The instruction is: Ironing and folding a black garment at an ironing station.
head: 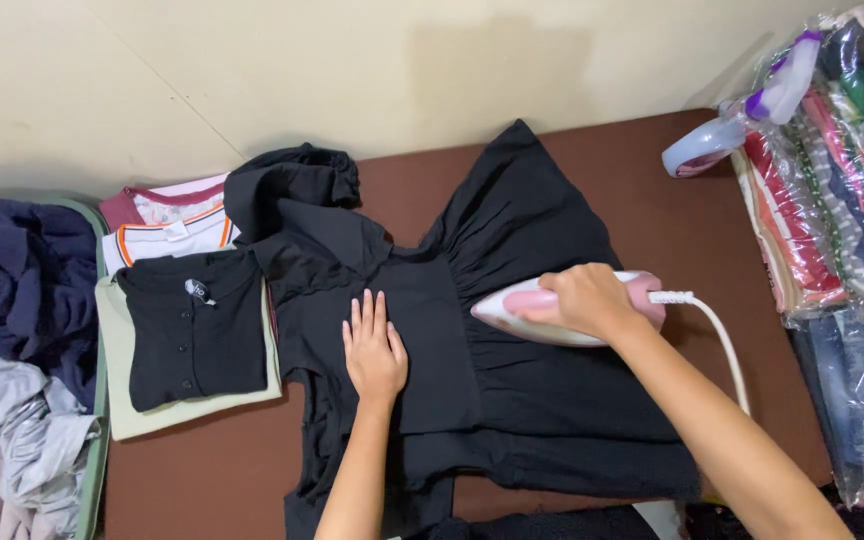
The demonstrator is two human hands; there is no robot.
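A black dress (512, 230) lies spread flat on a brown padded surface (652, 160). My left hand (373, 347) rests flat on the dress's bodice, fingers together and pointing away from me. My right hand (584, 300) grips the handle of a pink and white iron (512, 312), whose soleplate sits on the skirt part of the dress with its tip pointing left. A white cord (724, 340) runs from the iron's back end toward me.
A stack of folded clothes topped by a black buttoned shirt (192, 325) lies at the left. Further left a basket (100, 420) holds crumpled laundry. Bagged folded clothes (832, 200) and a spray bottle (742, 120) stand at the right. A pale wall runs behind.
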